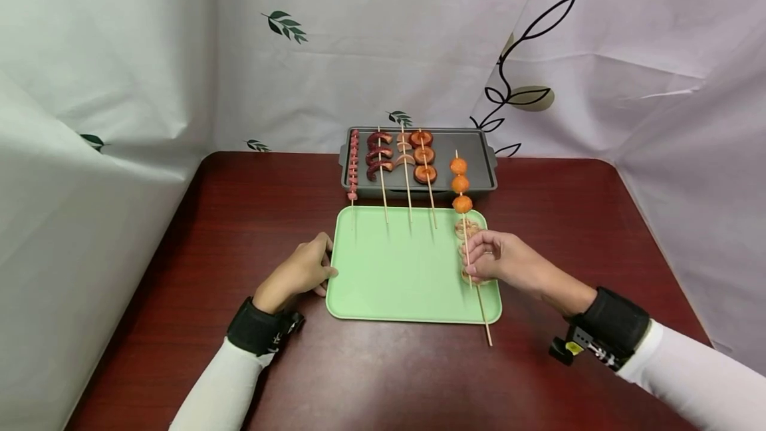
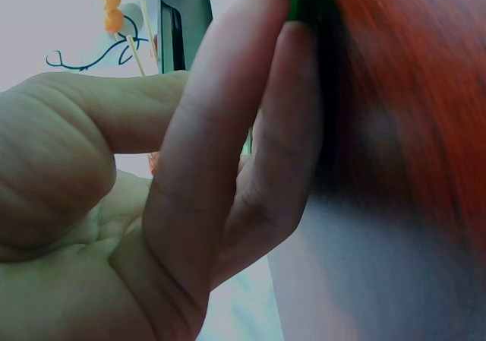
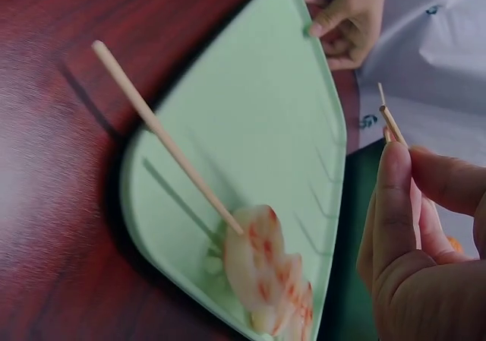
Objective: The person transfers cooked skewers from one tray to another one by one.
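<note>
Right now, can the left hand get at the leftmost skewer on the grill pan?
Probably yes. The left hand rests at the green tray left edge; the pink sausage skewer lies beyond on the grill pan, with only bare table between. The right hand is busy elsewhere.

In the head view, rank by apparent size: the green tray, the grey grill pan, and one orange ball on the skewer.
1. Green tray, largest.
2. Grey grill pan; it sits farther from the camera, so the true gap is unsure.
3. Orange ball, clearly smallest.
</note>
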Available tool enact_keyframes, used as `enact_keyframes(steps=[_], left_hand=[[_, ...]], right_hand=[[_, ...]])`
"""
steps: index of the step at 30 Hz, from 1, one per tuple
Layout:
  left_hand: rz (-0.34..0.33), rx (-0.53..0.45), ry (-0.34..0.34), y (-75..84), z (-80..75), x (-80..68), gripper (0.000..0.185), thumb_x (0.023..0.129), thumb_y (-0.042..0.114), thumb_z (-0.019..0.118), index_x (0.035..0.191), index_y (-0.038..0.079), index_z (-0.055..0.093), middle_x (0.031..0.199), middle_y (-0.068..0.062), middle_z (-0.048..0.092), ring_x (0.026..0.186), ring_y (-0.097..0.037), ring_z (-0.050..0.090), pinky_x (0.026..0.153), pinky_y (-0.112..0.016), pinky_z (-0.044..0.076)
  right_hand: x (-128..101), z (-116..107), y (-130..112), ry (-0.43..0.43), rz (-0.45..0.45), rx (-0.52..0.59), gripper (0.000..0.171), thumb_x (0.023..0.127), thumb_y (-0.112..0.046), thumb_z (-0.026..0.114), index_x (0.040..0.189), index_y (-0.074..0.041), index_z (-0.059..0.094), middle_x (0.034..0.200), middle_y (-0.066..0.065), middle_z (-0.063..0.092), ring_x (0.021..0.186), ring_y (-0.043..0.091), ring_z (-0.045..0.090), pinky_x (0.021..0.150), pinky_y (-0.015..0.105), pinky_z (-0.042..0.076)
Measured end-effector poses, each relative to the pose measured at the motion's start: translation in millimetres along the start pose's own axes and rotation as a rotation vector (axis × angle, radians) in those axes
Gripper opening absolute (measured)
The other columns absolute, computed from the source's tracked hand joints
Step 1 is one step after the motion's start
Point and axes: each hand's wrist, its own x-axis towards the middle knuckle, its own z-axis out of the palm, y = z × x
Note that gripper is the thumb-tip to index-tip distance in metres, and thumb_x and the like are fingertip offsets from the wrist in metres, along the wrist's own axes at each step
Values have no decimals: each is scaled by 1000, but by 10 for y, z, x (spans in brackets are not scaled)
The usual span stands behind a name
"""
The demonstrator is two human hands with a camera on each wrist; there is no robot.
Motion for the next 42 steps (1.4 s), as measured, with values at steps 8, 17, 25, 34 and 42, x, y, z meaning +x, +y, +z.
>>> enact_keyframes(steps=[8,17,25,34,42], left_hand=[[-4,4,-3,12,-1,-2,37,96,-4,68,126,-5,46,94,-19,57,56,-20,67,50,-32,62],[-9,11,-10,15,6,-4,38,96,-4,68,127,-5,46,95,-19,57,58,-21,67,51,-31,62],[-6,3,-7,10,12,-5,37,96,-4,68,126,-5,46,94,-19,58,56,-20,67,51,-32,62],[3,8,-7,-5,-5,-2,37,97,-4,67,127,-5,46,94,-19,57,57,-20,67,50,-32,62],[-10,3,-15,4,-8,-3,36,97,-4,67,127,-4,46,95,-18,57,59,-20,67,53,-32,63]], right_hand=[[-91,119,85,-10,-19,-12,27,88,10,69,109,16,53,89,8,64,79,12,72,77,37,67],[-185,266,123,-32,15,30,28,87,8,72,107,15,54,88,7,64,80,11,71,76,33,67],[-250,322,195,-48,34,7,27,87,8,74,106,15,56,86,6,65,77,10,69,73,30,67],[-261,359,275,-38,61,-16,25,86,8,74,104,16,58,84,7,63,73,12,68,70,30,67],[-266,391,337,-36,73,-50,26,84,7,76,103,14,60,83,8,66,72,14,69,68,30,67]])
